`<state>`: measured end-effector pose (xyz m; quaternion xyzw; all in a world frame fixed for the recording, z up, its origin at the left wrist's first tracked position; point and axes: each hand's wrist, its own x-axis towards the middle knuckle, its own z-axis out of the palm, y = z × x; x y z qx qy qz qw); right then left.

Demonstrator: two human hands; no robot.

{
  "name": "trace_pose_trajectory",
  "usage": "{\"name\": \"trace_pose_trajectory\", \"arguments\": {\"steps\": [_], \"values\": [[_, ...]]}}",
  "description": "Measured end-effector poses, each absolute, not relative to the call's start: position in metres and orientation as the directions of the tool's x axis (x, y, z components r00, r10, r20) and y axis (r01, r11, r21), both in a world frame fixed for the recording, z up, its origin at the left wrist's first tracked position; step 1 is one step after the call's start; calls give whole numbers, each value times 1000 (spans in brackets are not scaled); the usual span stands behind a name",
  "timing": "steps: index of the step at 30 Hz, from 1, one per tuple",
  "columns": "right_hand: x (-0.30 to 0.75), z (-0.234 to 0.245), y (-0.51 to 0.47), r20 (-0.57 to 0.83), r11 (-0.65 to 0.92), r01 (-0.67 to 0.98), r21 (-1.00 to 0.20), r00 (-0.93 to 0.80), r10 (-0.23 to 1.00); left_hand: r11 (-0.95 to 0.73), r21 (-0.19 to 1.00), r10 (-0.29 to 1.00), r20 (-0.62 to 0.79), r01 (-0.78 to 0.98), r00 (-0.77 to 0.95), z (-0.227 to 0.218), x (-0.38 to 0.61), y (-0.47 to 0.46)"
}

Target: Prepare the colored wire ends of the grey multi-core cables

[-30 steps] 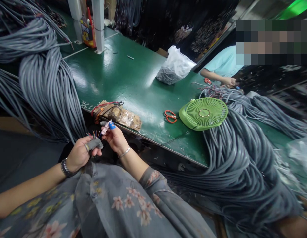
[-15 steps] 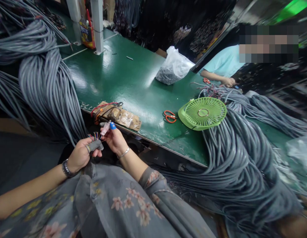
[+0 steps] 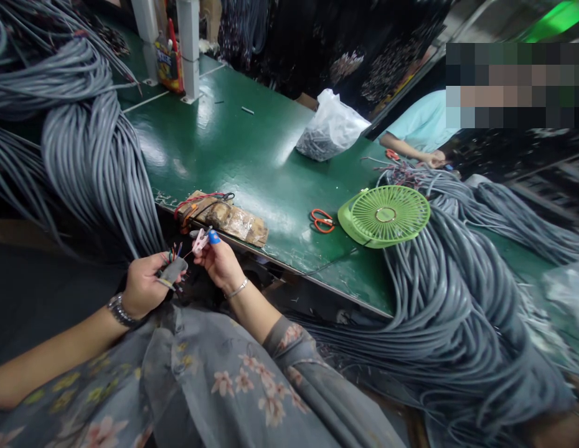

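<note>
My left hand (image 3: 147,286) is closed around a small bunch of thin coloured wires (image 3: 176,254). A grey sleeve-like piece (image 3: 172,271) with a yellowish edge covers the thumb area; whether it is a finger cover or part of a cable I cannot tell. To its right, my right hand (image 3: 220,264) pinches a pale pink clip-like tool (image 3: 200,241). A blue cover (image 3: 214,237) sits on one of its fingertips. One thin wire seems to run between the hands to the pink tool. Both hands are just in front of the table edge.
On the green table (image 3: 252,149) lie a taped cardboard block (image 3: 238,223), orange-handled scissors (image 3: 322,221), a green fan (image 3: 385,214) and a plastic bag (image 3: 331,127). Thick grey cable bundles hang at left (image 3: 98,155) and right (image 3: 452,292). A co-worker's arm (image 3: 406,146) reaches in behind.
My left hand has turned and drawn a little left, away from the right. The gap between the hands is wider, and the pink tool has tilted. The view has shifted slightly.
</note>
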<state>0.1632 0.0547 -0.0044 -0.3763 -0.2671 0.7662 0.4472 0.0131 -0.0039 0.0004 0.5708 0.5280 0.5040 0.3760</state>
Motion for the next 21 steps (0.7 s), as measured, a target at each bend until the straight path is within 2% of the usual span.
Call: {"name": "trace_pose_trajectory", "arguments": {"steps": [5,14,21], "values": [[160,-3,57,-394,-498,-519,-695,-305,867,-186,941,973,216,283,-80,4,17,0],[157,-5,57,-386,-461,-556,-692,-254,887,-309,857,943,332,413,15,-4,18,2],[156,-4,57,-389,-463,-582,-669,-258,885,-340,843,933,359,418,35,-4,17,2]]}}
